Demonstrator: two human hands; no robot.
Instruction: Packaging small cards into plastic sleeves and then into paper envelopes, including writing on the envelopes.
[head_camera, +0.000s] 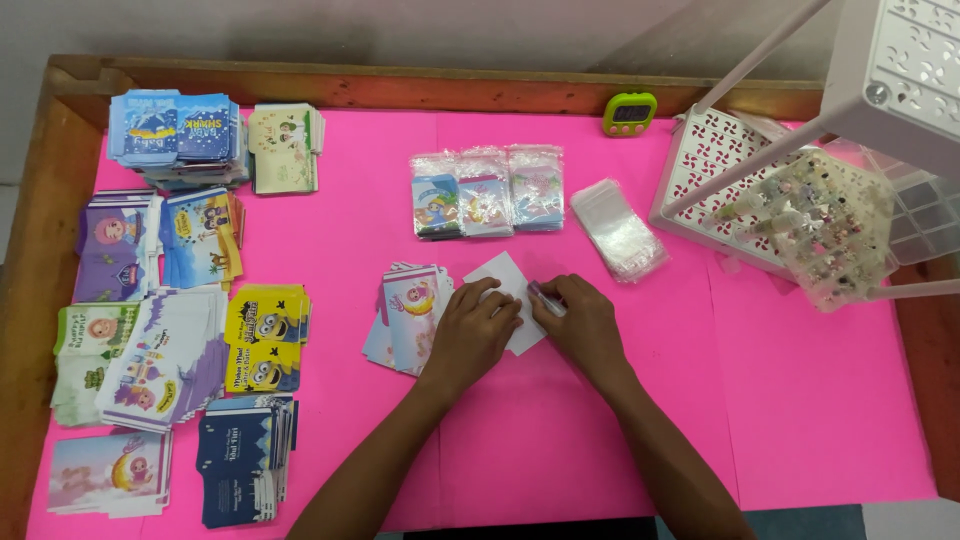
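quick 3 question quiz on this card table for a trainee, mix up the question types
1. True or false: both hands rest on the white card.
2. Which lies nearest the right hand? A) green timer B) clear bag stack C) dark blue cards
3. Fill in: the table cover is ____.

Key: 1 true, the left hand too; 2 B; 3 pink.
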